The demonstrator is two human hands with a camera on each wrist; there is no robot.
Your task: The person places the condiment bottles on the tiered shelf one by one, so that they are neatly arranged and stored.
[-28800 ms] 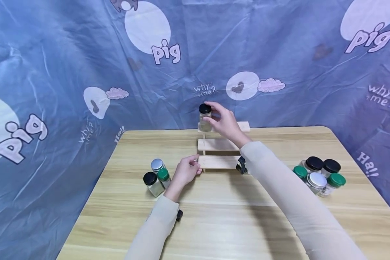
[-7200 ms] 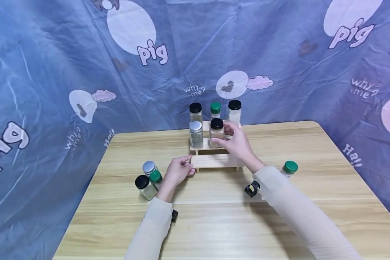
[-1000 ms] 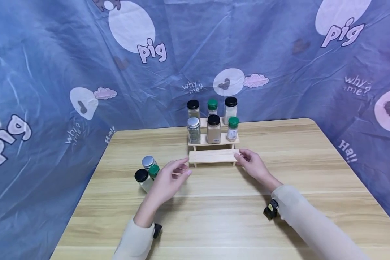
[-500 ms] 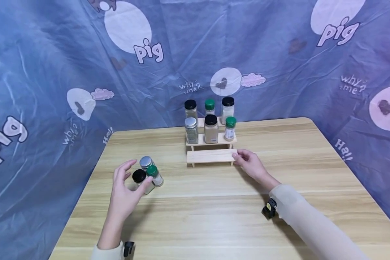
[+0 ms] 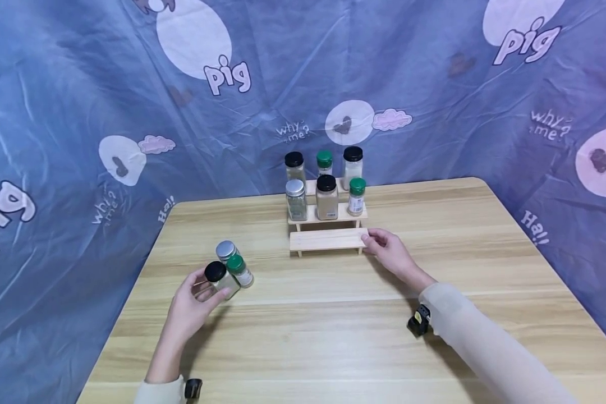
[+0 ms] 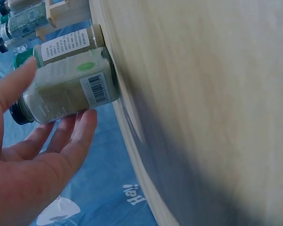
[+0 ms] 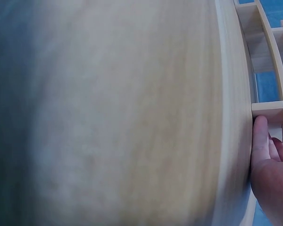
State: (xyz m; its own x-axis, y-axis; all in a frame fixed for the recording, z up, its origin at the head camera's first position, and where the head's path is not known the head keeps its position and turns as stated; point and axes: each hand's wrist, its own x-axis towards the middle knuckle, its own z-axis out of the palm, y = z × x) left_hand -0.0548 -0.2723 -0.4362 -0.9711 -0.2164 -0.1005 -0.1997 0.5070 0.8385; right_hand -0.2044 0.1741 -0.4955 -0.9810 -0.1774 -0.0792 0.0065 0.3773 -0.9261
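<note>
My left hand (image 5: 189,306) reaches around a black-lidded spice jar (image 5: 224,284), its fingers on the far side and the thumb on the near side. In the left wrist view this square jar (image 6: 70,89) has a barcode label and pale contents, and it stands on the table. Close beside it are a green-lidded jar (image 5: 242,274) and a silver-lidded jar (image 5: 226,250). My right hand (image 5: 391,253) holds the right end of the bottom step of a wooden tiered rack (image 5: 328,240). The right wrist view has its fingers at the rack's leg (image 7: 269,107).
On the rack's middle step stand a silver-lidded jar (image 5: 297,205), a black-lidded jar (image 5: 327,201) and a green-lidded jar (image 5: 356,201). Behind them, the top step bears two black-lidded jars and a green-lidded one (image 5: 325,160). A blue printed cloth (image 5: 272,73) hangs behind the wooden table (image 5: 323,336).
Over the last second my left hand has moved from beside the rack to the black-lidded jar and closed in around it. Earlier, jars from the right side went onto the rack's upper steps.
</note>
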